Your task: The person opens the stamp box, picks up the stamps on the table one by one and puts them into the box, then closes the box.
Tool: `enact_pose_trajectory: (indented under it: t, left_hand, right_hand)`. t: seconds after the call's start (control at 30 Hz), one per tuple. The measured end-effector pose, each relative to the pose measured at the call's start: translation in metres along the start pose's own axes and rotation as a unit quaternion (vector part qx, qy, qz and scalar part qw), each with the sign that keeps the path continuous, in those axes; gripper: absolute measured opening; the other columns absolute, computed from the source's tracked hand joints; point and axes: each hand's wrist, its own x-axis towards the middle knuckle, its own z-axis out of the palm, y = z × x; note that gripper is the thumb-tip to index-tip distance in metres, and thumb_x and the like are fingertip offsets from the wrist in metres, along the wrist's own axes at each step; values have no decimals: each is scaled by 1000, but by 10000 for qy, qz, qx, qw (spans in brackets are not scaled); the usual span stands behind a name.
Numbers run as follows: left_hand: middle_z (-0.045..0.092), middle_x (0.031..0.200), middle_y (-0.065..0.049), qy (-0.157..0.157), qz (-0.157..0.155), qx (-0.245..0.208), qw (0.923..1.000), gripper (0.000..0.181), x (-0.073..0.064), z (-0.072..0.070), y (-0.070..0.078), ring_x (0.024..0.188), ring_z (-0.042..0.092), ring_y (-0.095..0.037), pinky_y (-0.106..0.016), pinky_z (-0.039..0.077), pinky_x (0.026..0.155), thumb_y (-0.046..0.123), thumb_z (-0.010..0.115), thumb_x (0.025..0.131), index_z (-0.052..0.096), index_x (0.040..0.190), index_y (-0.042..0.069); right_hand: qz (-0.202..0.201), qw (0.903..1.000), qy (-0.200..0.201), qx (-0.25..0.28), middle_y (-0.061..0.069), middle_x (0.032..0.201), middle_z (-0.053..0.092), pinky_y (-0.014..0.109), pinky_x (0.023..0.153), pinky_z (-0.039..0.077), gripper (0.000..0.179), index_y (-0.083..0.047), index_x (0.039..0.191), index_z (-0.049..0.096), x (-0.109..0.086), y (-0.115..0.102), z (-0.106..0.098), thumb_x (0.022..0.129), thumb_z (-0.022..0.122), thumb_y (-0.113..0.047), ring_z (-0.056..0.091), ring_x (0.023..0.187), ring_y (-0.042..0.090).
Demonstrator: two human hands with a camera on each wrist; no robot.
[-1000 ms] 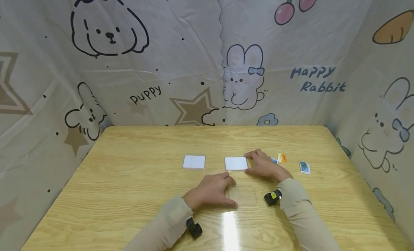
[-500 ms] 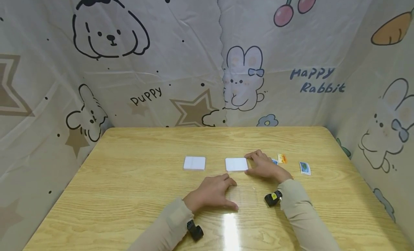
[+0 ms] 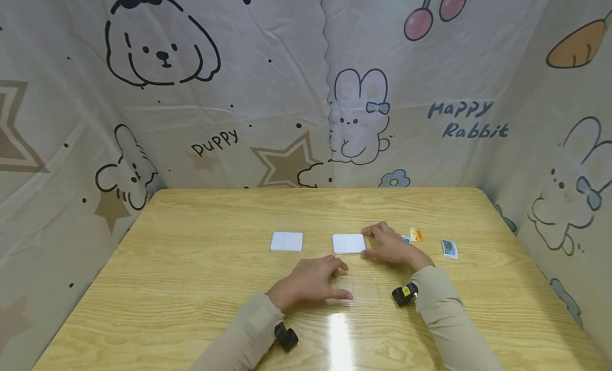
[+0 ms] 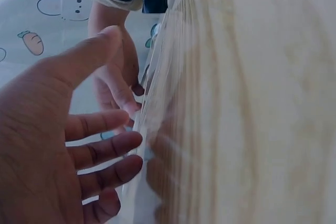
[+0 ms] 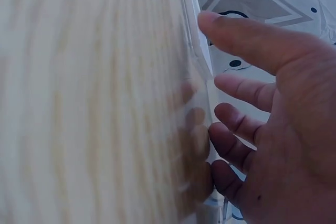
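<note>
In the head view, my right hand (image 3: 392, 246) rests at the right end of a white card (image 3: 348, 244), with fingertips and thumb right at its two right corners. Its fingers are spread and slightly bent in the right wrist view, the thumb (image 5: 210, 22) beside the card's edge. Nearer the body, my left hand (image 3: 311, 279) lies at the left side of a clear flat plastic piece (image 3: 365, 292) that barely shows against the wood. The left wrist view has that hand's fingers (image 4: 113, 150) parted, its thumb raised off the table and nothing gripped.
Another white card (image 3: 287, 242) lies to the left on the wooden table (image 3: 191, 264). Right of my right hand are small picture cards, an orange one (image 3: 416, 234) and a blue one (image 3: 449, 249); a further blue one (image 3: 406, 238) is partly hidden by the hand. Printed curtains (image 3: 229, 94) enclose the table.
My left thumb has lifted and moved slightly away from the near edge of the clear plastic piece. The right hand and the white cards have stayed in place.
</note>
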Motion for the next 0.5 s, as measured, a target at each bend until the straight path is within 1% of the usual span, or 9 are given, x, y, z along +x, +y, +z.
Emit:
enact_pose_trajectory:
  t: [0.13,0.3,0.4,0.5]
  left_hand:
    - [60,98,10,132,12,-338,9993,51,0,-3,-4,75,52,0,-19,40,60,62,57,88,61,122,24]
    - [60,93,9,478,78,-740,9961,38,-2,-11,-10,65,48,-1,-18,41,57,51,60,91,65,113,21]
    - [59,91,8,703,7,-1140,9910,31,-3,-17,-18,64,47,-3,-19,41,57,44,64,90,66,109,19]
    - [59,90,7,903,-66,-1586,9832,28,-3,-23,-29,67,48,-6,-21,41,59,38,67,90,66,108,16]
  right_hand:
    - [-201,9994,87,258,23,132,41,56,101,39,58,-5,135,48,-2,0,-1,90,67,-35,45,121,38]
    - [-560,9965,333,519,20,124,45,51,95,42,49,-3,128,52,-3,-5,-2,90,66,-32,49,112,33]
    - [-719,9936,448,745,20,120,47,46,90,44,46,-2,125,53,-2,-13,-3,91,66,-31,50,105,30]
    - [-748,9897,457,1132,21,123,48,38,82,46,47,-1,126,52,-1,-24,-6,92,65,-30,49,100,26]
